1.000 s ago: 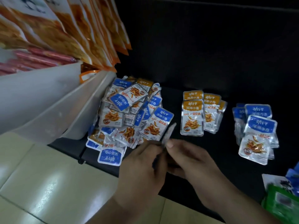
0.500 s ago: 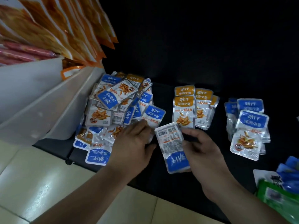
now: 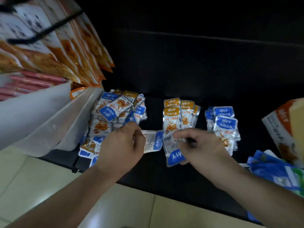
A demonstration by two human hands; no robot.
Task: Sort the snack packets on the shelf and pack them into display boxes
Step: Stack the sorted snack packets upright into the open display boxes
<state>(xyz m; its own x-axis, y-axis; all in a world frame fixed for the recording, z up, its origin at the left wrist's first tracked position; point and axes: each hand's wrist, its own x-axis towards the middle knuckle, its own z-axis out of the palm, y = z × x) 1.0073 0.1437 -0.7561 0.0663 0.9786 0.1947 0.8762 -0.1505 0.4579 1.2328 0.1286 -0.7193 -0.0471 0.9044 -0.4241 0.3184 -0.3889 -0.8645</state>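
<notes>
The left hand [image 3: 120,145] curls its fingers round one end of a sideways blue-ended packet [image 3: 152,143]. The right hand [image 3: 202,147] pinches a second packet [image 3: 172,152] by its top with its fingers, and both packets are over the dark shelf [image 3: 164,178]. Blur smears their print, and the left hand hides its packet's gripped end.

Only the person's hands and forearms show, and all of it is bare. The left hand [image 3: 120,145] sits just left of the frame's centre, its back towards the camera, with the knuckles and the wrist crease plain to see. The left forearm [image 3: 74,195] runs to the lower left corner, uncovered as far as the frame's edge. The right hand [image 3: 202,145], just right of centre, is smeared with blur at the fingers. The right forearm [image 3: 255,191] leaves by the lower right edge, likewise uncovered. What is worn higher up lies outside the frame.
</notes>
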